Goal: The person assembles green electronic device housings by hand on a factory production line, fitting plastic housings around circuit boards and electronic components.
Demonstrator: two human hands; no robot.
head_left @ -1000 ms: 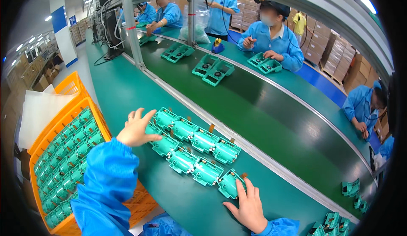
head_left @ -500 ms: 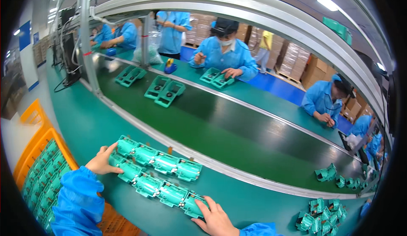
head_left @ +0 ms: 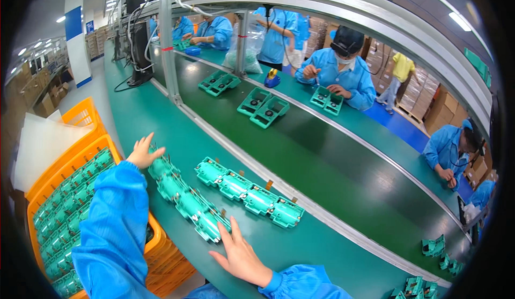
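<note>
I stand at a green-topped bench [head_left: 300,250] beside a dark conveyor belt [head_left: 343,181] in a factory hall. My left hand [head_left: 142,151] and right hand [head_left: 241,256], both spread flat and gripping nothing, press the ends of the near row of teal plastic housings [head_left: 188,199] lifted off the bench, the far row of teal plastic housings [head_left: 249,194] lying beside it. I judge I am gathering that row, which next needs steady squeeze from both ends; an orange plastic crate [head_left: 161,240] of like parts sits at my left, brown cardboard cartons [head_left: 429,106] stacked far right.

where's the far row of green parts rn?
Head view, centre: the far row of green parts lies on the green table, between the conveyor edge rail and the near row spanned by both hands.
</note>
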